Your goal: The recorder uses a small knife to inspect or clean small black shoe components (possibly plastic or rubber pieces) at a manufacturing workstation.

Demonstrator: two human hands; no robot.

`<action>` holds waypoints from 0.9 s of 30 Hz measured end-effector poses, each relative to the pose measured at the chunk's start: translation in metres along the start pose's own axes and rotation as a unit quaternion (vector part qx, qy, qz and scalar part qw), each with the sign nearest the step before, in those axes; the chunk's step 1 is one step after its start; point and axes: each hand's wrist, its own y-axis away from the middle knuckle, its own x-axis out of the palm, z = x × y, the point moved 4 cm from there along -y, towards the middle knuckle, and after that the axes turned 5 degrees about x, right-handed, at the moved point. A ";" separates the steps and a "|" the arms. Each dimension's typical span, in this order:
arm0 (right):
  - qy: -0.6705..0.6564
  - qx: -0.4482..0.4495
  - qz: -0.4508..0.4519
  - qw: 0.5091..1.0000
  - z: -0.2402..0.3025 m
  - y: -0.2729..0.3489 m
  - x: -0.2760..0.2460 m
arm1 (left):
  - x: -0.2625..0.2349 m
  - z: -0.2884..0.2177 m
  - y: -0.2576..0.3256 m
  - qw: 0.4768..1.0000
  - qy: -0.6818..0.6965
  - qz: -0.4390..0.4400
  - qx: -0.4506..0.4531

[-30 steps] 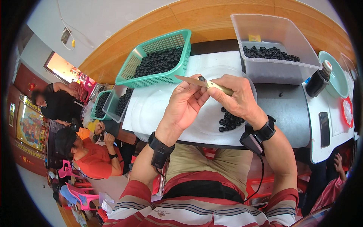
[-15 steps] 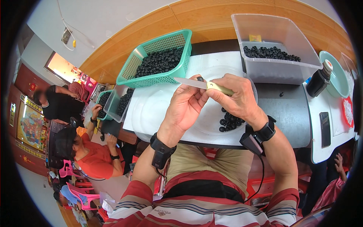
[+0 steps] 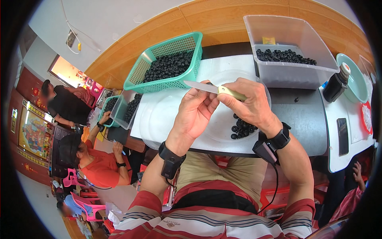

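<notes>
My right hand (image 3: pixel 252 104) grips a small knife (image 3: pixel 230 93) by its yellow-green handle, thumb pressed along the side. The blade points left, over the fingertips of my left hand (image 3: pixel 191 115). Between those fingertips I pinch a small round black part (image 3: pixel 209 84), mostly hidden behind the blade. Below my hands, a clear round tray (image 3: pixel 217 133) lies on a white surface. Several ring-like black parts (image 3: pixel 241 128) rest in a heap on its right side, partly covered by my right wrist.
A green basket (image 3: pixel 161 84) of black parts stands behind to the left; a translucent bin (image 3: pixel 296 75) with more sits behind to the right. Further right are a dark bottle (image 3: pixel 335 85), a pale green basin (image 3: pixel 356 87) and a phone (image 3: pixel 342 136). A co-worker (image 3: pixel 103 163) sits at left.
The black part has shifted slightly lower behind the blade, while my hands stay nearly in place. At left, the co-worker's arm and a standing person in black have moved.
</notes>
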 end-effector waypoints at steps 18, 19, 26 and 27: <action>-0.080 0.141 -0.034 0.986 -0.028 -0.007 -0.014 | 0.021 -0.011 0.015 0.995 -0.077 0.046 0.033; -0.080 0.139 -0.033 0.987 -0.025 -0.006 -0.012 | 0.019 -0.012 0.013 0.995 -0.083 0.030 0.038; -0.073 0.091 0.019 0.993 -0.010 -0.001 -0.005 | 0.001 -0.019 0.019 0.989 -0.138 -0.020 0.047; -0.083 0.094 0.007 0.992 -0.013 -0.001 -0.007 | -0.002 -0.021 0.020 0.989 -0.138 -0.025 0.045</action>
